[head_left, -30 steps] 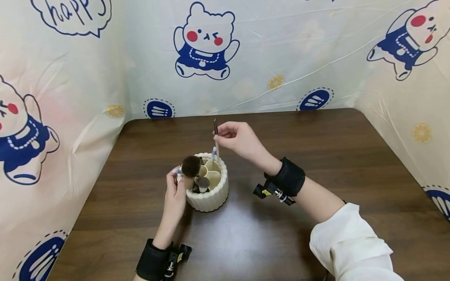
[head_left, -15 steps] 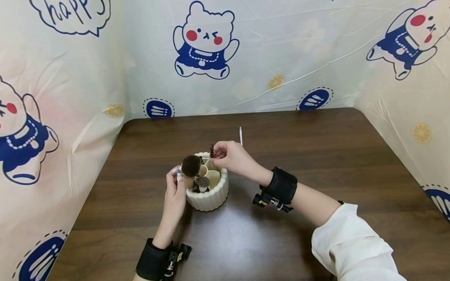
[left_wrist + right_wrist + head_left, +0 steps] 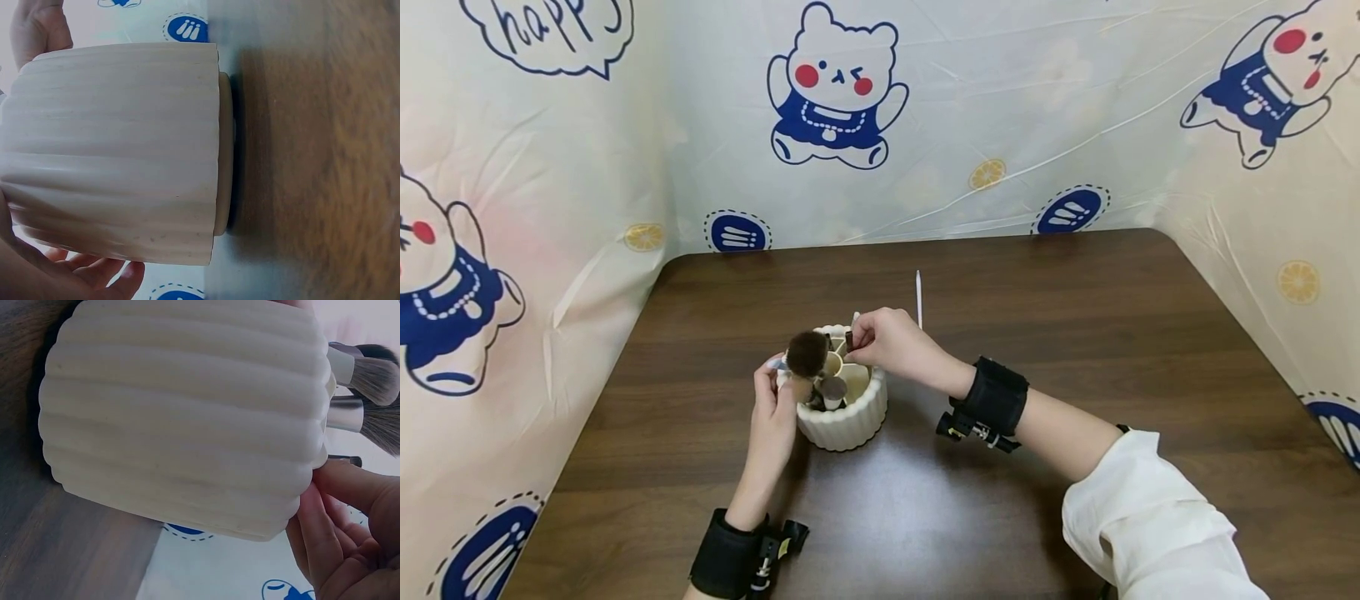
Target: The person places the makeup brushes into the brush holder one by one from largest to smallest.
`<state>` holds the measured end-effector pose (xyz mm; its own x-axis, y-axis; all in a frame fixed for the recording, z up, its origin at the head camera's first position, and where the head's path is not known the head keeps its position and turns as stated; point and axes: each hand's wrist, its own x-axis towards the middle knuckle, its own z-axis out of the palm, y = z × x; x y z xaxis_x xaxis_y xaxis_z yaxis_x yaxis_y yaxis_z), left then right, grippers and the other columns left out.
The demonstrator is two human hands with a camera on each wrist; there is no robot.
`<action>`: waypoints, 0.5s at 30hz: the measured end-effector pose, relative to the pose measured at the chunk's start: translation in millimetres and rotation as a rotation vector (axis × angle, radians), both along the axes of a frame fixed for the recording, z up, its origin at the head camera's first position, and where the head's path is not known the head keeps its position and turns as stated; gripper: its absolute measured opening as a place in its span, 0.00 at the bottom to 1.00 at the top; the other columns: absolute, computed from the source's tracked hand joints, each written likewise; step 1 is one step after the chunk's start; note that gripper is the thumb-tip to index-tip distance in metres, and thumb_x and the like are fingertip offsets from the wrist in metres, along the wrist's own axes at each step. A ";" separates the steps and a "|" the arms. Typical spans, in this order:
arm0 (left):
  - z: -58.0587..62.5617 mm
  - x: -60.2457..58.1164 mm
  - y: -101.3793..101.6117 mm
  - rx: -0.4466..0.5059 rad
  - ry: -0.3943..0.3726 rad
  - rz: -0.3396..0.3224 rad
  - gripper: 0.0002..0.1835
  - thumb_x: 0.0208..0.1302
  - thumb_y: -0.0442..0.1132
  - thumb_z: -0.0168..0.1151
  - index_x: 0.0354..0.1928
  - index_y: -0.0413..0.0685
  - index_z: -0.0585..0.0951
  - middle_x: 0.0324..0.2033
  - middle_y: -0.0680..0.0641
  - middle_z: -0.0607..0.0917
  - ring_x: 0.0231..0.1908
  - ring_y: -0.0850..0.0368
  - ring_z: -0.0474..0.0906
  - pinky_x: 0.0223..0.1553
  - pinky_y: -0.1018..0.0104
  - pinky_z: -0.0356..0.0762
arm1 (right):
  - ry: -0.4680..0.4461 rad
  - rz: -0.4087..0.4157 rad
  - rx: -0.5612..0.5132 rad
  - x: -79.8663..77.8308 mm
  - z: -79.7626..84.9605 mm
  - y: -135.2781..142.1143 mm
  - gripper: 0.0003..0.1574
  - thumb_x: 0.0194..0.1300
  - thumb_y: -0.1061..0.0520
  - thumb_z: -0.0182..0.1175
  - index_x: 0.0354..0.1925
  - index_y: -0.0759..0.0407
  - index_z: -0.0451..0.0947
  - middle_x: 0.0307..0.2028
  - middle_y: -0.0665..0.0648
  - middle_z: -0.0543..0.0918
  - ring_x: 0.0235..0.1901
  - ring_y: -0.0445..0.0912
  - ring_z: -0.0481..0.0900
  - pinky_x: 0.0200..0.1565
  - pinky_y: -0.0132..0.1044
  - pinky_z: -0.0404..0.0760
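- Dark wood surface [image 3: 1075, 333], cartoon bear sheets behind.
- Left hand [image 3: 772, 417] grips the ribbed holder [image 3: 850, 421].
- Right hand [image 3: 891, 342] pinches a thin brush [image 3: 850, 339], mostly hidden inside.

The ribbed holder [image 3: 844, 421] looked like matt cream ceramic or plastic, faintly speckled. The brushes [image 3: 369, 394] had soft dark bristles and shiny metal ferrules. The tabletop [image 3: 1075, 333] was dark wood grain with a slight sheen. The printed backdrop [image 3: 1000, 125] looked like thin, creased plastic sheet.
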<state>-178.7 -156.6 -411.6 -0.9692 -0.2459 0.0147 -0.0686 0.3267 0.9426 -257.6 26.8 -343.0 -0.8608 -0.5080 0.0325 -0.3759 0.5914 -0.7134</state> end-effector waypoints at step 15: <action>-0.3 1.0 0.5 0.014 0.007 -0.002 0.22 0.72 0.35 0.38 0.66 0.41 0.60 0.65 0.38 0.68 0.64 0.46 0.64 0.66 0.50 0.60 | 0.021 0.026 0.073 -2.9 2.9 -2.1 0.07 0.53 0.56 0.70 0.23 0.56 0.84 0.23 0.48 0.85 0.24 0.33 0.71 0.30 0.23 0.68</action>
